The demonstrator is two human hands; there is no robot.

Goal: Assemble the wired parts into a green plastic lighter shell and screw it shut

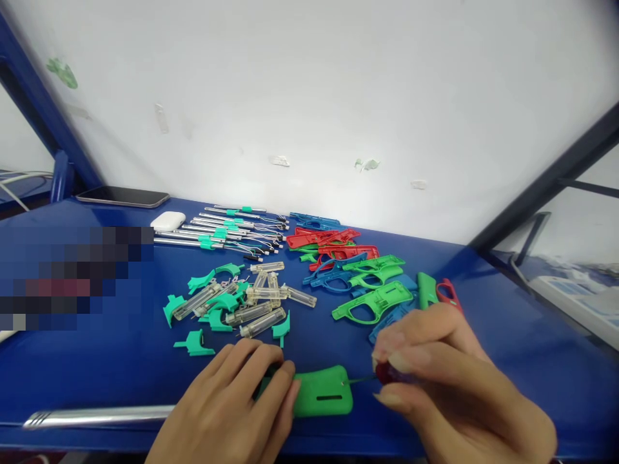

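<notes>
Near the table's front edge lies a long-nosed lighter with a green handle (325, 392) and a silver metal tube (101, 416) pointing left. My left hand (232, 399) is closed over its middle, hiding the trigger area. In my right hand (449, 386), between thumb and fingers, is a screwdriver (384, 372) with a dark red grip. Its thin shaft reaches left to the small hole near the handle's end. Beyond my left hand lie several clear fuel tanks (264, 322) and teal triggers (195, 343).
Several metal lighter tubes with wires (213, 225) lie at the back. Green, red and blue handle shells (380, 299) are heaped behind my right hand. A phone (123, 196) and a white case (168, 221) sit back left. A white wall (309, 96) closes off the rear.
</notes>
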